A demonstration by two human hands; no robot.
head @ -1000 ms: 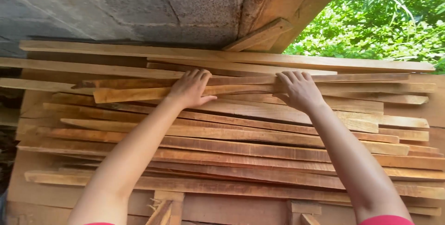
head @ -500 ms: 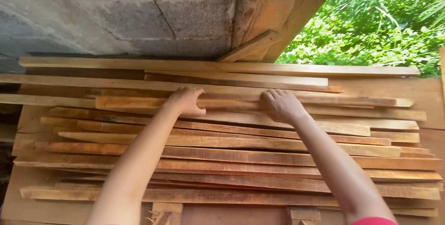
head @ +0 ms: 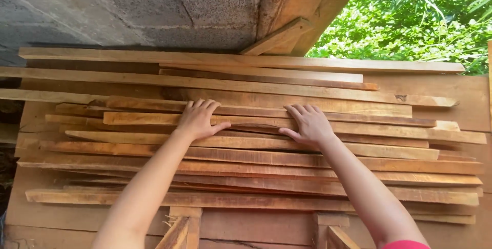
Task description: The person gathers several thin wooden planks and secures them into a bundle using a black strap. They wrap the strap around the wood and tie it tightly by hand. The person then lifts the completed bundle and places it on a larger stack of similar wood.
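A stack of long, thin wooden slats [head: 359, 167] lies spread across a wooden board. My left hand [head: 197, 120] rests palm down on a slat [head: 138, 118] near the middle of the stack, thumb hooked under its near edge. My right hand [head: 307, 124] lies on the same slat a little to the right, fingers curled over its top and thumb under it. Both forearms reach up from the bottom of the view.
A grey concrete block wall [head: 128, 8] rises behind the stack. A slanted wooden beam [head: 318, 3] and a short brace [head: 277, 36] stand at the top right. Green foliage [head: 420, 18] fills the far right. Wooden supports [head: 184, 228] show below.
Both hands have drawn nearer to me over the stack, and the slat under them has slid down with them. The view has tilted, showing more of the wall.
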